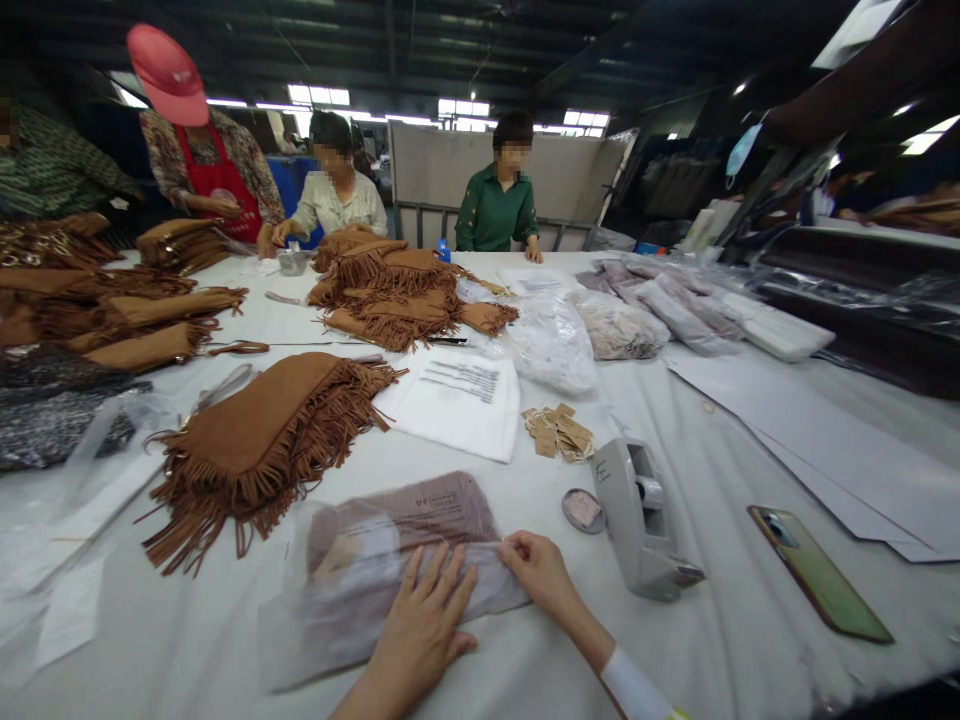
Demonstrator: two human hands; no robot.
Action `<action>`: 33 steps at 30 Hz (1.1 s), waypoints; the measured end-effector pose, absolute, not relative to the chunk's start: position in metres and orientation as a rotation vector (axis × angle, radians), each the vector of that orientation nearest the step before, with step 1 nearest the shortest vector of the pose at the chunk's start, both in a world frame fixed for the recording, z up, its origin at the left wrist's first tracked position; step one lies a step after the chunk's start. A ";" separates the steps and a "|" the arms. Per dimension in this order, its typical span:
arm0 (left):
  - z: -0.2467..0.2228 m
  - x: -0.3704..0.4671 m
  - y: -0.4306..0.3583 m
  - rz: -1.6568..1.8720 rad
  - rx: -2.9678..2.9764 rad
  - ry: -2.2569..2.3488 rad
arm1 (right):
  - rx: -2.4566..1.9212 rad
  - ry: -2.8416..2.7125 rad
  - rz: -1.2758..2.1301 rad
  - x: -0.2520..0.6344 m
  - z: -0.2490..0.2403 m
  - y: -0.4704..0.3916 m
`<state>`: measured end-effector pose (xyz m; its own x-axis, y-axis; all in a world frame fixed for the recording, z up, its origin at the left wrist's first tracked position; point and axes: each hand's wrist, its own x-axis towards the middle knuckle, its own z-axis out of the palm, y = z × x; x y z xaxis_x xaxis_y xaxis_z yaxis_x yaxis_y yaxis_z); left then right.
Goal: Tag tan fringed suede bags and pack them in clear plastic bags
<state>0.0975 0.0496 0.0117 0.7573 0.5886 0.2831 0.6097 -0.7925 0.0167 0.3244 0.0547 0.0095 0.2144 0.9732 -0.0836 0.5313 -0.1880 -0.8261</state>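
A clear plastic bag (300, 640) with a flat brownish-mauve item inside lies on the white-covered table, small print showing through its upper part. My left hand (421, 620) rests flat on the bag, fingers stretched out over its lower middle. At the bag's right edge, my right hand (541, 572) has thumb and fingers pinched together on the plastic. To the right of that hand stands a grey tape dispenser (637, 530), with a small round dish (583, 510) beside it. Brown fringed suede bags (262, 430) lie in a stack to the upper left.
Beyond the bag are white printed sheets (457, 400) and kraft tags (559, 433). A phone (821, 575) and large white boards (795, 440) lie at the right. More fringed bags (390, 285) and filled plastic bags (551, 340) stand farther back. Several co-workers, one a person in green (496, 210), are across the table.
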 end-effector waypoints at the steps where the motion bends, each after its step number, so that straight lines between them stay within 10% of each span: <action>1: 0.008 0.096 0.051 -0.405 -2.880 -0.973 | -1.840 -1.395 0.814 0.326 0.009 0.054; 12: 0.000 0.097 0.044 -0.380 -2.812 -1.058 | -1.411 -2.393 0.146 0.311 0.020 0.024; 21: -0.008 0.091 0.042 -0.407 -2.736 -1.079 | -1.910 -1.262 -0.325 0.429 0.071 -0.023; 33: -0.031 0.087 0.044 -0.560 -2.701 -0.975 | -2.102 -0.779 0.444 0.489 0.079 -0.033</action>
